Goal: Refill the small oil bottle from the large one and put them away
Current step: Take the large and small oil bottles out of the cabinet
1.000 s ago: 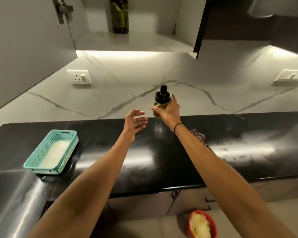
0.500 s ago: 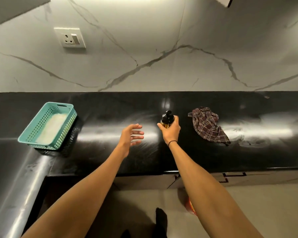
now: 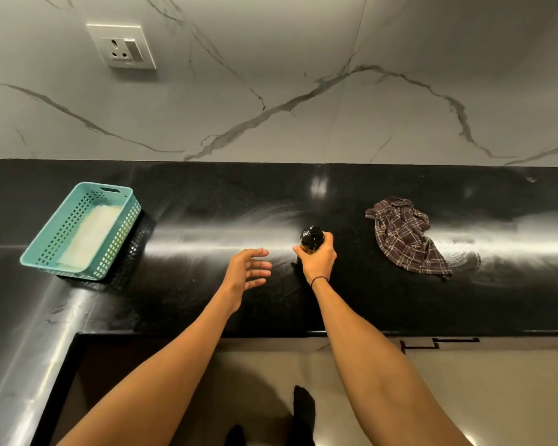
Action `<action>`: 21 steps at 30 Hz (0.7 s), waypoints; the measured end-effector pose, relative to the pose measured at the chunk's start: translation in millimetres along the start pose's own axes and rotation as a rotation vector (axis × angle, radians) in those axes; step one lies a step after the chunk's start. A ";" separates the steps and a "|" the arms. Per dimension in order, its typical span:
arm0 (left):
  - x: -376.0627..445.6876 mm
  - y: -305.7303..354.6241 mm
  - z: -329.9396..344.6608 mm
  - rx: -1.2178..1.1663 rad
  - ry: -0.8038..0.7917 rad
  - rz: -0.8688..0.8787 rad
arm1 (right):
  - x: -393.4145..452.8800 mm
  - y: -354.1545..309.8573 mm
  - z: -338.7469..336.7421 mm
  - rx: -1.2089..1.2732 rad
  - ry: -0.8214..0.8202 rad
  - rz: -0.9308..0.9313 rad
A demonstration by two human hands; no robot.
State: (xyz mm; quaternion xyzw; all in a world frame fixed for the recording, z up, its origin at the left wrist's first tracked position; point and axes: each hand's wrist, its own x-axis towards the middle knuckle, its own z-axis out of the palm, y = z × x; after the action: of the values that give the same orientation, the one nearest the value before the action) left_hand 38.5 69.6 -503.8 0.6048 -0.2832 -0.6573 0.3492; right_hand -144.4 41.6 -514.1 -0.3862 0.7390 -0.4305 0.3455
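The small oil bottle (image 3: pixel 311 237) has a black cap and golden oil inside. It stands upright low over the black countertop (image 3: pixel 207 304), near its middle. My right hand (image 3: pixel 316 260) is wrapped around the bottle's body from the near side; whether its base touches the surface is hidden. My left hand (image 3: pixel 247 272) hovers just to the left of it, fingers spread and empty. The large oil bottle is out of view.
A teal perforated basket (image 3: pixel 128 220) with a white liner sits on the counter at the left. A crumpled plaid cloth (image 3: pixel 406 236) lies right of the bottle. A wall socket (image 3: pixel 123 46) is on the marble backsplash. The counter's front edge runs below my forearms.
My right hand has brought the small bottle down from up near the cupboard to the countertop. My view has tilted downward, so the cupboard shelf and large bottle have left the frame.
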 end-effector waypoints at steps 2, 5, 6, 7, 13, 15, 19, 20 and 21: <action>1.1 1.9 -4.0 -0.009 0.002 -0.006 | 1.3 1.5 2.2 0.006 0.005 0.004; 2.6 4.2 -10.0 -0.018 0.003 -0.007 | 1.9 2.3 3.9 0.012 -0.011 0.013; 2.8 5.1 -11.1 -0.018 0.003 -0.004 | 1.4 1.9 3.6 0.012 -0.017 0.015; 3.1 6.0 -11.6 -0.018 0.004 -0.001 | 0.6 1.9 3.2 0.005 -0.020 0.016; -2.3 19.4 -6.6 -0.025 -0.014 0.043 | -25.5 1.5 1.3 -0.144 0.114 0.087; -6.7 27.7 -3.4 -0.028 -0.016 0.071 | -37.7 -0.6 0.2 -0.118 0.187 0.061; -19.9 53.7 6.4 -0.062 -0.018 0.151 | -54.0 -19.5 -4.0 -0.018 0.284 -0.031; -24.3 62.6 9.7 -0.083 -0.026 0.179 | -56.2 -27.6 -6.6 0.014 0.294 -0.064; -28.4 72.9 12.8 -0.107 -0.038 0.215 | -57.6 -38.3 -9.4 0.051 0.307 -0.103</action>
State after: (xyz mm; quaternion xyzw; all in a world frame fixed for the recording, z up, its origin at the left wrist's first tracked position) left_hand 34.9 48.3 -427.6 0.5387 -0.3175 -0.6417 0.4440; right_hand -115.2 82.5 -465.6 -0.3441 0.7513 -0.5203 0.2157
